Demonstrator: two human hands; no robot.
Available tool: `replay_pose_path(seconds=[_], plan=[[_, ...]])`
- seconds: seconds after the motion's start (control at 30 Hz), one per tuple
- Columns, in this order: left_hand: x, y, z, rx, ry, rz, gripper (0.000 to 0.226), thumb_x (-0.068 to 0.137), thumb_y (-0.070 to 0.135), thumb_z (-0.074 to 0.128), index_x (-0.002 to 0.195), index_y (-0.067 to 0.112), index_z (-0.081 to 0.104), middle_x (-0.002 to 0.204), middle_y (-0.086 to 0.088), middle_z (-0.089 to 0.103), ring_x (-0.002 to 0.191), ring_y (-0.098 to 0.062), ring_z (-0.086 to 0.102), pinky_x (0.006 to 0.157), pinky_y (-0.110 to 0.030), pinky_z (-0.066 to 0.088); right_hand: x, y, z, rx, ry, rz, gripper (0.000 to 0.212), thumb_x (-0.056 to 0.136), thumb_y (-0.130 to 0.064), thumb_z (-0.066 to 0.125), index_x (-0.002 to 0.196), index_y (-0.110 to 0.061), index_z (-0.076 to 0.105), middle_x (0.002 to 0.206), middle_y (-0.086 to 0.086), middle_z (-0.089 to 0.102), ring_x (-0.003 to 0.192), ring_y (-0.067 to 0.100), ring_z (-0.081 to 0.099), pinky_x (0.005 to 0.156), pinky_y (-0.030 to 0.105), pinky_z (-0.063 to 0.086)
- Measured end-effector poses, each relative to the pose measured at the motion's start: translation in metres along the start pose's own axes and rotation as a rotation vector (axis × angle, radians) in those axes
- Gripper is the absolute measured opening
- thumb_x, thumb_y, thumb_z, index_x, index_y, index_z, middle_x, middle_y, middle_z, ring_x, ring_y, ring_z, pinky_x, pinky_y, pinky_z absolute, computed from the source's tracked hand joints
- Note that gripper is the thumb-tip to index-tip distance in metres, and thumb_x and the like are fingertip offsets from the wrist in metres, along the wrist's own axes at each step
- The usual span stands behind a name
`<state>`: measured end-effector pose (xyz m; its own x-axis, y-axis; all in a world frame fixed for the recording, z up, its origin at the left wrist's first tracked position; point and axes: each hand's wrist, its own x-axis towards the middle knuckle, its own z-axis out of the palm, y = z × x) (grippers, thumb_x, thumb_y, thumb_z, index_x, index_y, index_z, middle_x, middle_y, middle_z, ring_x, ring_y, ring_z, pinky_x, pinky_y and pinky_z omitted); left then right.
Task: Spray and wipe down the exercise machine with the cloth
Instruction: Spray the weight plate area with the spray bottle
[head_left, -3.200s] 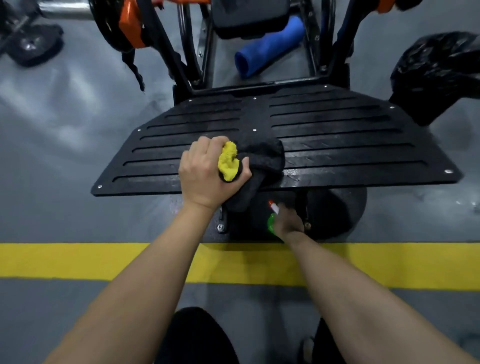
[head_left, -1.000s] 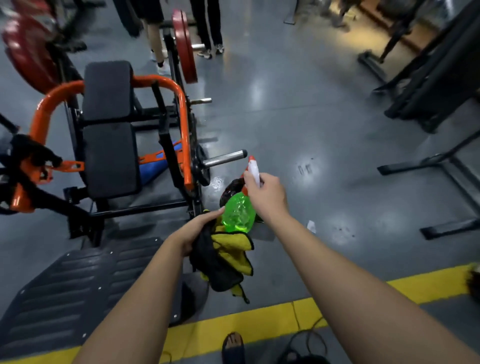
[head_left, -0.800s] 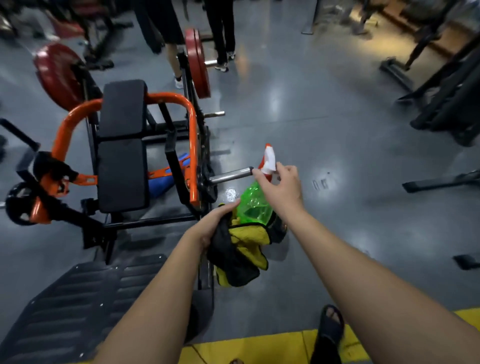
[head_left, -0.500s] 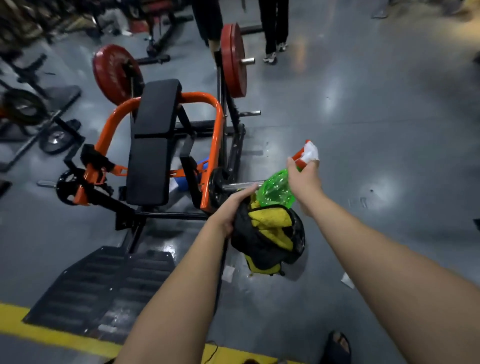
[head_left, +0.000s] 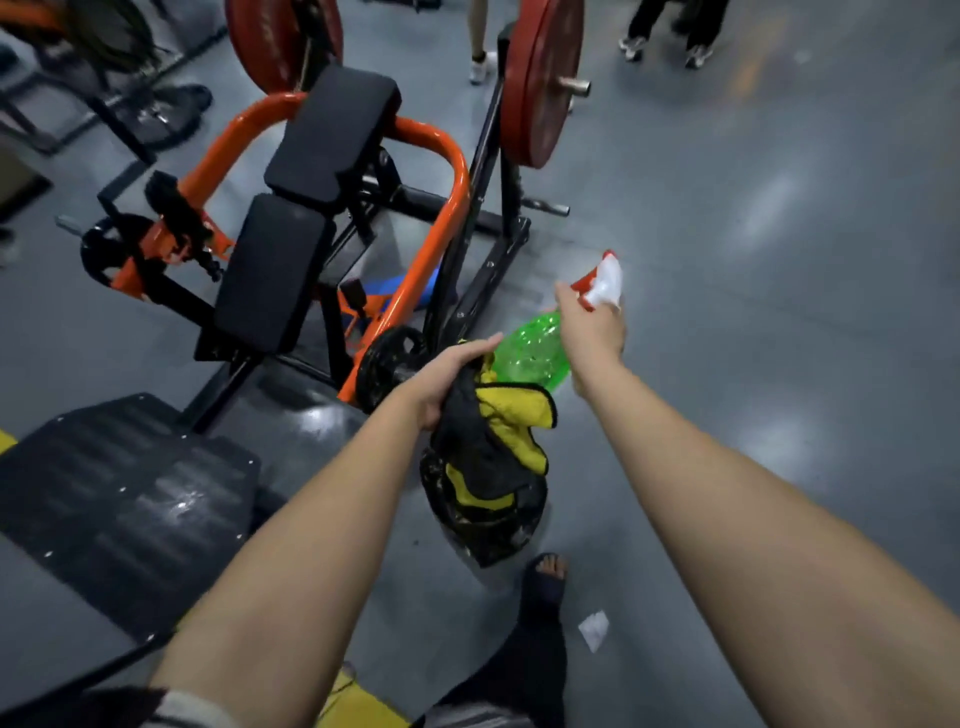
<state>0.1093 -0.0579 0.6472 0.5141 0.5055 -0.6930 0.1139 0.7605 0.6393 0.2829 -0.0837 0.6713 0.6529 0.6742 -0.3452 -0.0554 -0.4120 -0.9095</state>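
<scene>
Plainly, both hands were busy out in front of the person. The left hand (head_left: 447, 379) was closed over the gathered top of the cloth (head_left: 498, 452), fingers curled into the fabric, so the rest hung down in loose folds above the floor. It was a soft, nappy cloth, black on one face and bright yellow on the other, and its lowest folds looked speckled. The right hand (head_left: 589, 332) was wrapped round the neck of the spray bottle (head_left: 530, 353), just under the white and red trigger head (head_left: 605, 280). The bottle's body was clear green plastic, rounded and dimpled, tilted so its base came just beside the left hand's fingertips and the cloth; whether they touched I could not tell.

The exercise machine (head_left: 441, 234) stood on the floor to the left of the hands, near them but apart. It had a bent orange steel tube for a frame, black square legs, and two thick black cushions (head_left: 275, 270) with a smooth, matte cover. Round red weight plates (head_left: 540, 78) sat on its far pegs, and a small black plate (head_left: 387, 369) on the near one, close by the left hand. At its near end lay a wide black ribbed footplate (head_left: 119, 493), wet and shining toward its right edge. The grey floor (head_left: 753, 260) was glossy.
</scene>
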Motion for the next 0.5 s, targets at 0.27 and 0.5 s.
replay_pose_path(seconds=[0.27,0.5], plan=[[0.119,0.109,0.05,0.0,0.361,0.123,0.022,0.078,0.032,0.076,0.074,0.013,0.066,0.067,-0.008,0.059,0.05,-0.021,0.057,0.053,-0.025,0.049,0.146,-0.073,-0.024,-0.042,-0.206,-0.034,0.064,0.084,-0.01,0.053,0.13,-0.054,0.047,0.112,-0.013,0.064,0.077,0.014,0.066,0.073,0.026,0.052],[0.207,0.239,0.093,-0.521,0.407,0.327,0.025,0.072,0.034,0.065,0.075,0.011,0.058,0.077,-0.014,0.06,0.065,-0.031,0.063,0.066,-0.035,0.058,0.287,-0.146,-0.04,-0.104,-0.5,-0.08,0.065,0.069,-0.013,0.062,0.103,-0.067,0.053,0.117,-0.011,0.068,0.111,0.024,0.064,0.099,0.045,0.055]])
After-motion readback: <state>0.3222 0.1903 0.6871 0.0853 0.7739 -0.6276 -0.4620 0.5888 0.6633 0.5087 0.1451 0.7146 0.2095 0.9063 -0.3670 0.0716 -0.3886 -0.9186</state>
